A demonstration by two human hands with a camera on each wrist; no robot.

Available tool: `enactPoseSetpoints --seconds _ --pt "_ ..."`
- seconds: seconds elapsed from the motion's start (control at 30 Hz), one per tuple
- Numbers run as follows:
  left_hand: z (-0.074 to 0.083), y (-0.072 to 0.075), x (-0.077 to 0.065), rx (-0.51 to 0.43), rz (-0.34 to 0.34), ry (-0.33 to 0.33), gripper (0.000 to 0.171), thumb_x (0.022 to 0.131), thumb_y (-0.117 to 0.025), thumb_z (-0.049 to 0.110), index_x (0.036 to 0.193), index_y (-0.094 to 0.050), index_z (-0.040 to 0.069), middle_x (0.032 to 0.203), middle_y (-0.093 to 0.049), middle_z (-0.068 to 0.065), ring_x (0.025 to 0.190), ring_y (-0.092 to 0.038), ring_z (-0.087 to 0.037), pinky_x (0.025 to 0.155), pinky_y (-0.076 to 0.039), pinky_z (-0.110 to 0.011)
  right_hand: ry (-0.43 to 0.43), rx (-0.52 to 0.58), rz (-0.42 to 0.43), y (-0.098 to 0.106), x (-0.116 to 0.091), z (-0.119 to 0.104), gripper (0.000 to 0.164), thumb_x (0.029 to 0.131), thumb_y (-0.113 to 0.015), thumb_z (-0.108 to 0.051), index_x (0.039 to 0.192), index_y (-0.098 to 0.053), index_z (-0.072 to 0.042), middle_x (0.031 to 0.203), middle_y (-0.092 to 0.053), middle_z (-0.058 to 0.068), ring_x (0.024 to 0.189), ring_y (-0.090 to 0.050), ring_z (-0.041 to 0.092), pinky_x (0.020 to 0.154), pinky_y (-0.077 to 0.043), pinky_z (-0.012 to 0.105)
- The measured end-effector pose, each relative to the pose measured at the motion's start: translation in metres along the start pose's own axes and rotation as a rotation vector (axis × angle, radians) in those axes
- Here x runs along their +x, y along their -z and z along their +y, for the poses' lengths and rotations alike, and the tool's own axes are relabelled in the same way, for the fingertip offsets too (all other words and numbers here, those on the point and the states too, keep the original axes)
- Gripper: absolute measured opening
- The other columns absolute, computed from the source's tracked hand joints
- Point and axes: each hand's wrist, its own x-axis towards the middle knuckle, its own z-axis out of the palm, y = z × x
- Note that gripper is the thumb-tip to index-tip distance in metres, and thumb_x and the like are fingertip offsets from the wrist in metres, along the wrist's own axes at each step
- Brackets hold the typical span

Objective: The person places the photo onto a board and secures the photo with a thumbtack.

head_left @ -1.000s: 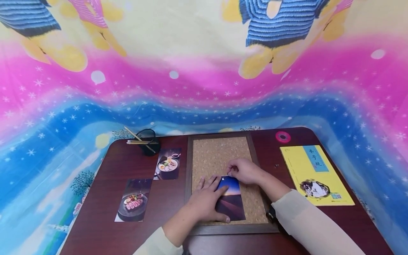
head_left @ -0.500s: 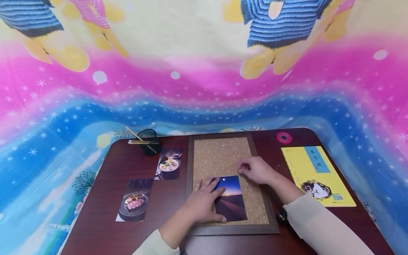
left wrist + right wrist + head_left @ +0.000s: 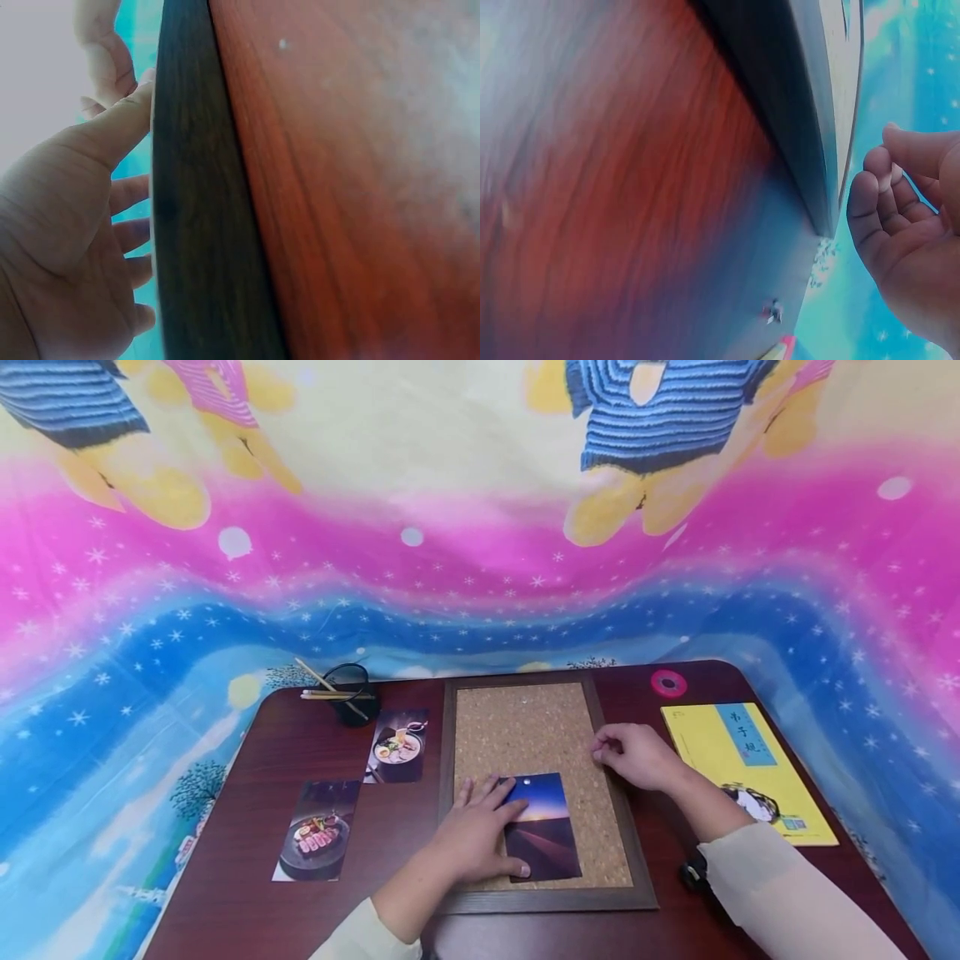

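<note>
My left hand (image 3: 474,831) lies spread flat over the left part of a photo (image 3: 543,852) of a blue dusk sky, resting on a framed corkboard (image 3: 510,735). A small clear pushpin (image 3: 527,782) sits at the photo's top left. My right hand (image 3: 633,756) hovers over the board's right edge, fingers loosely curled and thumb close to them, with nothing visible between. Several small pins (image 3: 775,311) lie on the table past the board in the right wrist view; in the head view the hand hides them. The left wrist view shows my left hand (image 3: 75,217) behind the dark frame (image 3: 202,187).
Two food photos, one of ramen (image 3: 397,747) and one of sliced meat (image 3: 315,835), lie left of the board. Behind them stands a black mesh cup (image 3: 352,706) with pencils. At right are a yellow book (image 3: 697,735) and a pink ring-shaped item (image 3: 668,683).
My right hand has moved from the photo's top edge rightward to the board's right frame. My left hand stays on the photo, and the pushpin remains at its top left.
</note>
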Motion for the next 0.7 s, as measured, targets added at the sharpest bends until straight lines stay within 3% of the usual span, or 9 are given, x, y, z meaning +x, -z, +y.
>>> enactPoseSetpoints --seconds 0.4,0.7 --pt "-0.004 0.003 -0.004 -0.036 0.0 -0.024 0.095 0.077 -0.08 0.07 0.156 -0.05 0.025 0.169 -0.029 -0.007 0.158 -0.019 -0.034 0.123 -0.013 -0.065 -0.084 -0.025 0.024 0.02 -0.011 0.027 0.005 0.1 -0.071 -0.016 0.104 -0.073 -0.015 0.091 -0.068 -0.003 0.081 -0.058 0.018 0.073 -0.051 0.036" --pt "-0.018 0.009 -0.014 -0.101 0.042 -0.048 0.087 0.086 -0.075 0.064 0.156 -0.049 0.02 0.17 -0.028 -0.01 0.157 -0.02 -0.034 0.123 -0.011 -0.066 -0.13 -0.05 0.01 0.029 -0.018 0.041 0.009 0.099 -0.071 -0.017 0.108 -0.072 -0.013 0.094 -0.068 -0.001 0.085 -0.06 0.019 0.074 -0.051 0.037"
